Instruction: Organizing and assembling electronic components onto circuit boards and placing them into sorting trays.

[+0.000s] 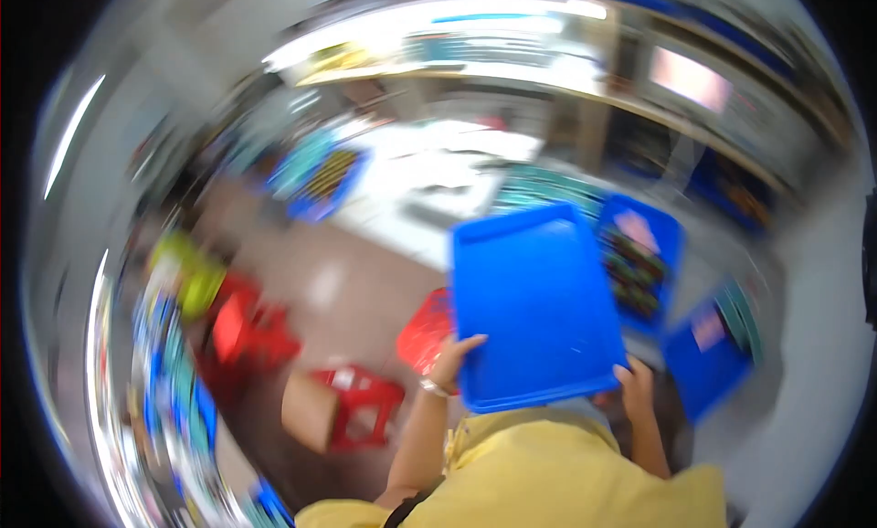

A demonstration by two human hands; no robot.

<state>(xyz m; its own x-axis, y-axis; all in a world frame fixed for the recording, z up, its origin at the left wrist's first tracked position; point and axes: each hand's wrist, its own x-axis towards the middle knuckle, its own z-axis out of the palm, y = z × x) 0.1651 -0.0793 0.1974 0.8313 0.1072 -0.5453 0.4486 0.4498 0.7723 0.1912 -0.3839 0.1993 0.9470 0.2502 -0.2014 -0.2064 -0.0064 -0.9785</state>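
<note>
Between my two hands I hold a blue plastic tray (539,309), shallow and rectangular with a raised rim. Nothing lies in it. My left hand (449,364), with a band at the wrist, grips the tray's near left corner, thumb over the rim. At the near right corner my right hand (635,389) closes on the edge, its other fingers mostly hidden. Just past the tray's right side is another blue tray (674,245) with small dark and greenish parts and a pink sheet.
A white worktable (393,199) stands ahead, blurred. Red stools (365,409) are on the floor at left, beside a cardboard box (309,412). A person in yellow-green (196,277) is at far left. At right sits a tilted blue tray (708,368).
</note>
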